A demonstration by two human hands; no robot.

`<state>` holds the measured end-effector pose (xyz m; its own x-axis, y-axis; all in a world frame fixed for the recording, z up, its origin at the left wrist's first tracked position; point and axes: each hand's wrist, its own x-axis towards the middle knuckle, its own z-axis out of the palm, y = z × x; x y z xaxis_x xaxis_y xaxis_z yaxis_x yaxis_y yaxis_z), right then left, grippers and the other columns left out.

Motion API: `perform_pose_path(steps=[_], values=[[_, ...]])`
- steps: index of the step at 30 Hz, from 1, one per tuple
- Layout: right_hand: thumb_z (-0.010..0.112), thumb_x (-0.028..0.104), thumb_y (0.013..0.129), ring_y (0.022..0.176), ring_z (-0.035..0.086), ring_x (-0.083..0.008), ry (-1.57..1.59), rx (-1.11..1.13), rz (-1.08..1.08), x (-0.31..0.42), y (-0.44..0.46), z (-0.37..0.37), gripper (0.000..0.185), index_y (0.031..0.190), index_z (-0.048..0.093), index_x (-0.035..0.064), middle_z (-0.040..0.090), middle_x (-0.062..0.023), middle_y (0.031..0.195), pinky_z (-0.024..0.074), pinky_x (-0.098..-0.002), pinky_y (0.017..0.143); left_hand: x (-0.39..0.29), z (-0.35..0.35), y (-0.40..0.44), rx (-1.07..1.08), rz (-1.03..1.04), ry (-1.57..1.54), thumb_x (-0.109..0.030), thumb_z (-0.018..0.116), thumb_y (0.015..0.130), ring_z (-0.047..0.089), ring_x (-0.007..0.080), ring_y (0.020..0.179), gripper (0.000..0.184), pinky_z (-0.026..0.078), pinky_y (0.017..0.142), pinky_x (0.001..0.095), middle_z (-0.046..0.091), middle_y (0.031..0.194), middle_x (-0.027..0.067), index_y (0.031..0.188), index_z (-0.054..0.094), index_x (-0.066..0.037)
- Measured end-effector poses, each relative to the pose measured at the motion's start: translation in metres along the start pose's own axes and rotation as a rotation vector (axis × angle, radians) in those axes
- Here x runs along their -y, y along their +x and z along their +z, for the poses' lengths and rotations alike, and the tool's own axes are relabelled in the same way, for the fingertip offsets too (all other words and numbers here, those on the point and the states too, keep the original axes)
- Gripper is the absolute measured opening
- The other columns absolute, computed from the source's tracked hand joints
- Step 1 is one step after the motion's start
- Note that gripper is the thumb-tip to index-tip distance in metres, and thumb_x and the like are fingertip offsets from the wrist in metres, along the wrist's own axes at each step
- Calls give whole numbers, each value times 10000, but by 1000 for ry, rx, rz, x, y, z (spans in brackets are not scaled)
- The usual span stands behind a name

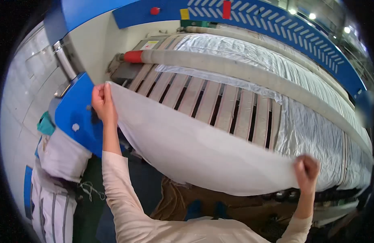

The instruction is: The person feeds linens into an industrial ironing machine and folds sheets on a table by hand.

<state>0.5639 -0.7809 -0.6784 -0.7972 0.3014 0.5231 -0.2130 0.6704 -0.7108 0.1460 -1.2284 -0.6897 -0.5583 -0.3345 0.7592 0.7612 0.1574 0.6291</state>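
A white cloth sheet (203,141) is stretched between my two hands in front of the machine's feed belts. My left hand (103,101) is closed on its upper left corner, near the blue machine side. At the lower right, my right hand (307,172) grips the other corner, slightly blurred. The sheet's top edge slants down to the right and its lower part sags towards me. Behind it run pale feed belts (191,99) with dark gaps between them. Another wrinkled white sheet (310,137) lies on the belts at the right.
A long pale roller (235,69) with a red end (133,56) spans the belts. Blue machine panels (77,117) stand at the left, and a blue beam (252,18) arches overhead. White bundles (65,154) sit at the far left. Brown cloth (170,200) lies on the floor.
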Motion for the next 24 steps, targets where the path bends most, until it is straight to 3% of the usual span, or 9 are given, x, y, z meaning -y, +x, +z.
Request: perform_pose_path(steps=[3, 5, 7, 10, 13, 17, 20, 22, 24], values=[[652, 263, 879, 550, 385, -47, -358, -209, 159, -8, 60, 0, 296, 756, 607, -3, 471, 8, 572, 308, -241, 474, 30, 49, 25, 93, 32, 140, -222, 636, 923, 518, 67, 721, 185, 434, 672, 223, 598, 795, -16, 927, 612, -39], [674, 242, 848, 526, 476, -178, -581, -286, 7, -29, 104, 3, 246, 812, 628, 3, 566, -103, 614, 417, -315, 527, 52, 80, 36, 270, 71, 250, -250, 625, 928, 531, 93, 717, 221, 463, 674, 266, 609, 797, 12, 898, 609, -31], [690, 337, 827, 634, 633, -281, -610, -313, 73, -54, 134, 16, 300, 879, 656, 44, 647, -125, 690, 476, -378, 579, 99, 107, 43, 351, 220, 407, -263, 620, 928, 524, 122, 677, 260, 461, 666, 302, 573, 717, 43, 847, 562, -23], [657, 339, 863, 755, 667, -292, -1088, -115, 289, -81, 148, 51, 325, 1095, 572, 128, 689, -101, 862, 504, -402, 658, 147, 128, 27, 520, 250, 675, -237, 622, 900, 551, 281, 681, 236, 447, 655, 403, 581, 763, 136, 840, 520, -33], [606, 320, 898, 783, 663, -307, -1083, -333, -46, -138, 148, 53, 334, 1163, 510, 141, 679, -93, 962, 507, -421, 694, 157, 145, 25, 595, 379, 716, -239, 626, 897, 560, 308, 709, 229, 448, 664, 420, 592, 803, 148, 869, 521, -37], [636, 299, 877, 776, 651, -331, -954, -157, 188, -119, 156, 42, 376, 1167, 510, 97, 625, -112, 1100, 505, -410, 698, 189, 138, 39, 509, 336, 558, -229, 619, 918, 591, 286, 753, 216, 468, 698, 397, 618, 837, 131, 920, 530, -32], [658, 335, 841, 960, 610, -331, -912, -186, 213, -99, 143, 29, 483, 1210, 505, 63, 564, -158, 1198, 479, -422, 788, 201, 132, 51, 410, 291, 475, -205, 606, 934, 616, 264, 813, 207, 487, 750, 363, 649, 901, 109, 1019, 567, -21], [730, 327, 774, 1144, 472, -318, -1041, -252, -69, -72, 104, 32, 540, 1198, 524, 63, 481, -129, 1284, 339, -469, 974, 161, 119, 49, 495, 268, 339, -204, 613, 927, 628, 276, 837, 229, 489, 779, 372, 662, 941, 109, 1057, 577, -19], [695, 322, 807, 1206, 442, -303, -940, -215, -145, -26, 53, 43, 499, 1219, 531, 95, 469, -96, 1317, 302, -451, 1014, 73, 85, 18, 738, 534, 653, -212, 562, 934, 499, 335, 1175, 407, 369, 1007, 424, 567, 1247, 157, 1307, 493, -63]])
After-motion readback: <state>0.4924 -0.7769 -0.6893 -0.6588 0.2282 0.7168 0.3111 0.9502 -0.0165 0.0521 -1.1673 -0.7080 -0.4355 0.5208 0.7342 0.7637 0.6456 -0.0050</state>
